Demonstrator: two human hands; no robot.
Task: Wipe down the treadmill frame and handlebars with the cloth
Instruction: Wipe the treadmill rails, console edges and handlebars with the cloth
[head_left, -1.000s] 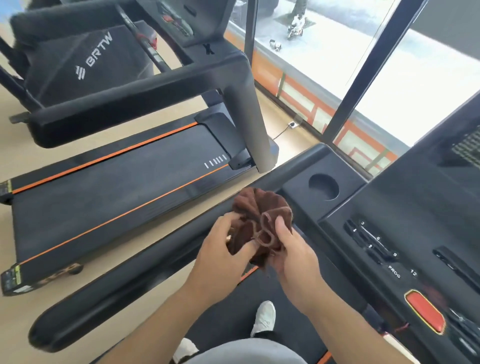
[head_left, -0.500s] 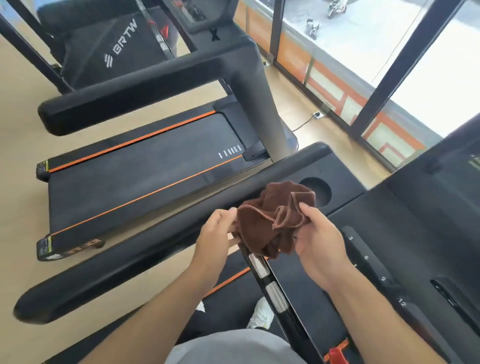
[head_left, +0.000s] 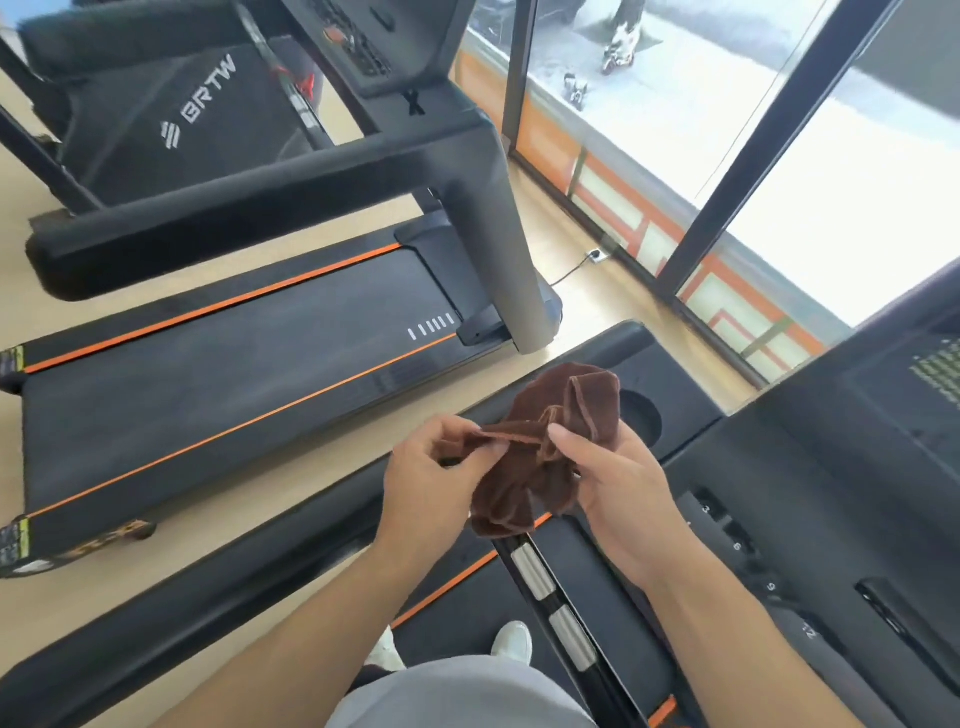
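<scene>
Since half a second ago the left hand (head_left: 431, 467) has pinched a corner of the brown cloth (head_left: 550, 441) and pulls it out, the right hand (head_left: 613, 478) grasping the bunch above the handlebar (head_left: 249, 587), so wiping seems not begun.

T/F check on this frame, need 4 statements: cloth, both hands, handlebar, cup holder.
1. Both hands hold the brown cloth. True: the left hand pinches one edge, the right hand grips the bunched part.
2. The cloth is pressed flat on the handlebar. False: it is bunched up in the air between the hands, not wiping yet.
3. A bottle stands in the cup holder. False: the visible part of the round recess holds nothing.
4. A second treadmill with orange stripes stands to the left. True.
</scene>
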